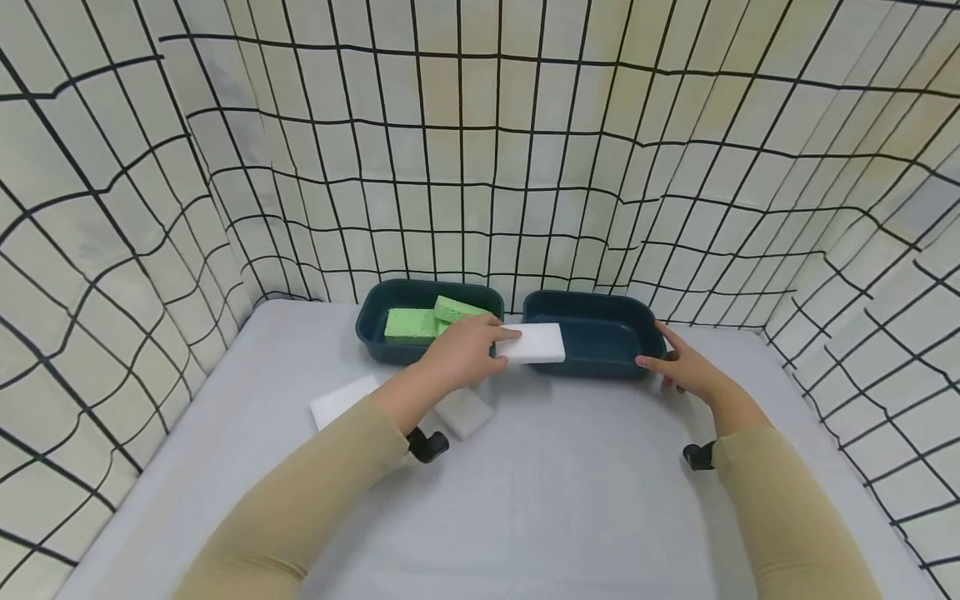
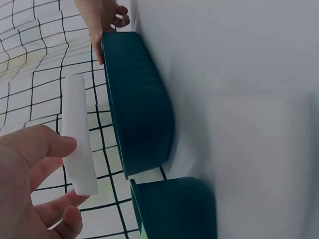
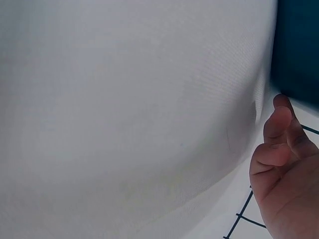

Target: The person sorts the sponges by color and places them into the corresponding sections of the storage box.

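Left hand (image 1: 459, 354) covers the near end of the white sponge (image 1: 531, 343) and part of a grey sponge (image 1: 465, 412) on the table. Left wrist view: second tray (image 2: 174, 209) cut off at bottom edge. Right wrist view: right hand (image 3: 286, 179) cropped; tray (image 3: 298, 47) only a blurred dark corner; grip there cannot be told.

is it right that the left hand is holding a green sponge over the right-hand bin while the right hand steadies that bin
Not quite: the sponge in the left hand is white, not green. The head view shows it over the near rim of the right-hand bin, which the right hand steadies. The green sponges lie in the left-hand bin.
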`<state>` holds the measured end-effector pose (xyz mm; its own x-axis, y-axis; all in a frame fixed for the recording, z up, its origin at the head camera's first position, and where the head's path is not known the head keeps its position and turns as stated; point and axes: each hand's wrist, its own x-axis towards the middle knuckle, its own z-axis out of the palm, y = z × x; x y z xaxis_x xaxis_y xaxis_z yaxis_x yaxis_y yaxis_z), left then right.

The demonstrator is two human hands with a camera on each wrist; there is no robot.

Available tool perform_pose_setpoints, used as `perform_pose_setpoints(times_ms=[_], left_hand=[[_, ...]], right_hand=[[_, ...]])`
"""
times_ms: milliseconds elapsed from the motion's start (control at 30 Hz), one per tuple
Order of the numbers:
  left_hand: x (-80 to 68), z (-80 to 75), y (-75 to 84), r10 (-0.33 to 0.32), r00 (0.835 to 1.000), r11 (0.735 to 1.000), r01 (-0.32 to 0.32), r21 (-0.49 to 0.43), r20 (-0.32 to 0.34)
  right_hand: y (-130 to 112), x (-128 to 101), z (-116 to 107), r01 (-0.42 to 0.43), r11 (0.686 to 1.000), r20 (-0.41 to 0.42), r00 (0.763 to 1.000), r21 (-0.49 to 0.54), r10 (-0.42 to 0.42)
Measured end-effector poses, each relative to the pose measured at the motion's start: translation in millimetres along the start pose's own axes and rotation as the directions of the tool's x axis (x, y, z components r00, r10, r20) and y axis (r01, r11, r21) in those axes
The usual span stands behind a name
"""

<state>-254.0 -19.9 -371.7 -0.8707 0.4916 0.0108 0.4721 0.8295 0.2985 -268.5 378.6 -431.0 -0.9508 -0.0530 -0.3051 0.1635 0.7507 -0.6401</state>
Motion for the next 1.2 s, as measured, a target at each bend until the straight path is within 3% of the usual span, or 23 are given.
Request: perform_pose_setpoints(times_ms=[300, 533, 733, 967, 1200], left_hand=[[60.2, 5.7, 19.7, 0.032, 0.999, 0.999, -0.033, 0.023, 0.028], [93.6, 22.0, 27.2, 0.112, 0.989, 0.989, -0.121, 0.09, 0.094], [109.2, 33.8, 36.1, 0.108, 0.983, 0.989, -0.121, 0.08, 0.151], [119.4, 35.1, 43.9, 0.082, 0.965, 0.994, -0.099, 0.055, 0.248], [132.2, 36.2, 43.1, 0.062, 0.962, 0.992, -0.09, 0.092, 0.267]], right_hand=[[-1, 1, -3, -0.005, 1.0, 0.002, 1.0, -0.021, 0.005], [-1, 2, -6, -0.025, 0.999, 0.003, 1.0, -0.03, 0.026], [0, 4, -9, -0.05, 0.998, 0.005, 0.999, -0.04, 0.05], [0, 2, -8, -0.04, 0.998, 0.024, 0.999, -0.044, 0.041], [-2, 2, -8, -0.038, 0.998, 0.029, 0.999, -0.046, 0.039]])
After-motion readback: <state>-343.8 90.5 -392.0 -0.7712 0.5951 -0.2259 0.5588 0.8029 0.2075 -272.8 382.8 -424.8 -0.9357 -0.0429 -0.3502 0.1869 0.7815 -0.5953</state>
